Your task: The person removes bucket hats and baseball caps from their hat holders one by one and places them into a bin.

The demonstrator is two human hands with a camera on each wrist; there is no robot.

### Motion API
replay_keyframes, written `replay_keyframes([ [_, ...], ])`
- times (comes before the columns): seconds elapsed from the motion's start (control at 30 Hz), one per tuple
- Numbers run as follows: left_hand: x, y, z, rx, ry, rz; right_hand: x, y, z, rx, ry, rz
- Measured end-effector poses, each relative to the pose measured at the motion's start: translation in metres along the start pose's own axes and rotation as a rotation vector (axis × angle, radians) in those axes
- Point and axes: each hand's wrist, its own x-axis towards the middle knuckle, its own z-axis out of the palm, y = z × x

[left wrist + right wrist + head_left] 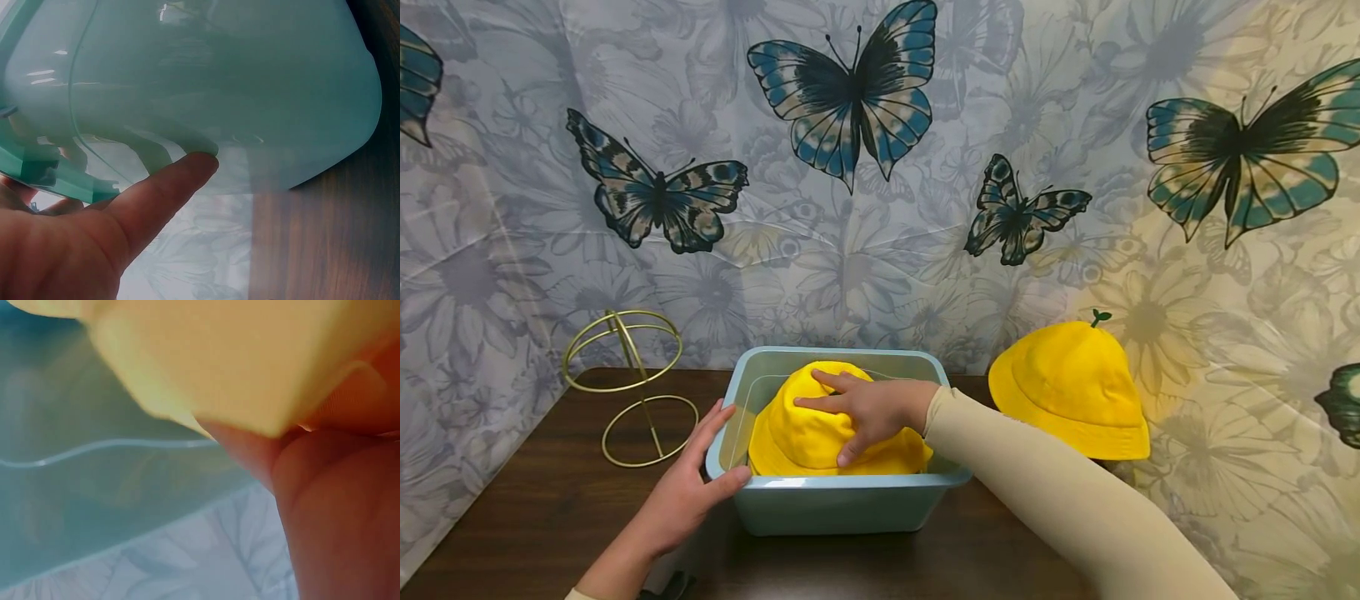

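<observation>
A pale blue-green plastic bin [842,506] stands on the dark wooden table. Inside it sits a yellow bucket hat [790,417], crown up, with more yellow fabric to its right. My left hand [688,479] rests on the bin's left front corner, fingers along the left rim and thumb at the front. In the left wrist view a straight digit [175,181] lies against the outer wall. My right hand [876,408] reaches into the bin and touches the hat with spread fingers. In the right wrist view, yellow fabric [194,362] hides part of that hand.
Right of the bin, a second yellow hat [1067,383] with a green sprout on top is perched at the table's right side. A gold wire stand [643,400] with round rings is at the left. Behind the table [550,492] hangs a butterfly-print cloth [850,292].
</observation>
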Motion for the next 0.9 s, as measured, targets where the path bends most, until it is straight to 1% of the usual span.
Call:
replay_keyframes([
  [0.13,0.0,0.0,0.0,0.0,0.0,-0.001,0.007,0.003,0.01,-0.04,-0.033,0.032],
  [0.3,0.0,0.001,0.0,0.004,0.003,0.0,0.013,0.005,0.02,-0.053,-0.063,0.075],
  [0.63,-0.001,0.0,0.0,0.024,0.007,-0.001,0.023,0.005,0.031,-0.13,-0.124,0.089],
  [0.8,0.0,0.0,0.0,0.026,0.001,-0.01,0.023,0.005,0.032,-0.142,-0.128,0.096],
  [0.9,0.0,0.0,0.0,0.024,0.001,-0.008,0.023,0.004,0.031,-0.136,-0.111,0.101],
])
